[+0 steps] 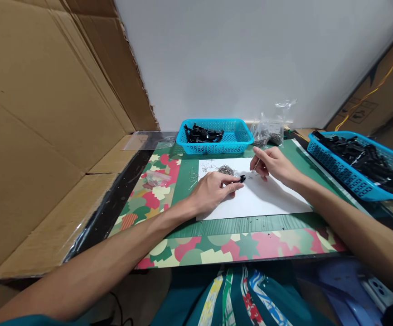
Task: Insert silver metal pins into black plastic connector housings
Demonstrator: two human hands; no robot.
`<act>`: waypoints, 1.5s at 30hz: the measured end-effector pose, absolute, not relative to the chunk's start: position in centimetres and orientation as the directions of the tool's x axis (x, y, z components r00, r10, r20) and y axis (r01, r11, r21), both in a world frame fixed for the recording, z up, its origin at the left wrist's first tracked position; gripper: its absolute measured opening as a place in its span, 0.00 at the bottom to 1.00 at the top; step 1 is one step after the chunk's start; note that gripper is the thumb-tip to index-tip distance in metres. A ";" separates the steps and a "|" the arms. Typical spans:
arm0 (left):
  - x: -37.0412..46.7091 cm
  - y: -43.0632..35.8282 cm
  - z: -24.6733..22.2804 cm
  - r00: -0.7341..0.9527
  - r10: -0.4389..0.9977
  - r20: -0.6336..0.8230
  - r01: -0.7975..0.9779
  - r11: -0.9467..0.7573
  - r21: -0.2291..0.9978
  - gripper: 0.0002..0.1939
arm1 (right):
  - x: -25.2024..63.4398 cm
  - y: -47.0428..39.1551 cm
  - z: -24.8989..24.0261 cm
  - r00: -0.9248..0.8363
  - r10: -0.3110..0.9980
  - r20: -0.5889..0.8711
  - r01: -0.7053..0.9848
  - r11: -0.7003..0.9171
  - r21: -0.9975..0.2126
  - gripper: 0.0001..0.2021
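Ideally, the black plastic part, pinched by the left hand over the white paper, should be steadied while the slim rod, grasped by the right hand, is guided gently.

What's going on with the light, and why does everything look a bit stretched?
Head view: a soft shadow falls on the white paper by the right hand; the clear bags catch glints; the left forearm looks elongated, probably wide-angle distortion; the metal bits blur together.
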State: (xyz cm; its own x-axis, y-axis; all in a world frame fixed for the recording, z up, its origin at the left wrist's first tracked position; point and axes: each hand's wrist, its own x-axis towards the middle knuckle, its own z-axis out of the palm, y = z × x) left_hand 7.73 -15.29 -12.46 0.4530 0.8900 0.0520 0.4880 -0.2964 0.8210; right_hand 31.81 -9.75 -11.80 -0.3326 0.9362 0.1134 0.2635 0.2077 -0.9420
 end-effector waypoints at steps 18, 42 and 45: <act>7.7 -15.2 -12.6 0.478 0.877 0.056 0.504 -0.326 0.800 0.19 | 31.4 -10.1 -12.8 -0.450 0.882 0.140 0.397 0.338 -0.853 0.24; 7.6 -15.1 -12.3 0.514 0.856 0.051 0.524 -0.360 0.772 0.17 | 31.6 -10.0 -12.4 -0.463 0.886 -0.026 0.433 0.200 -0.879 0.21; 7.6 -15.1 -12.3 0.523 0.852 0.034 0.522 -0.351 0.777 0.18 | 31.7 -10.0 -12.6 -0.454 0.890 -0.041 0.408 0.167 -0.898 0.22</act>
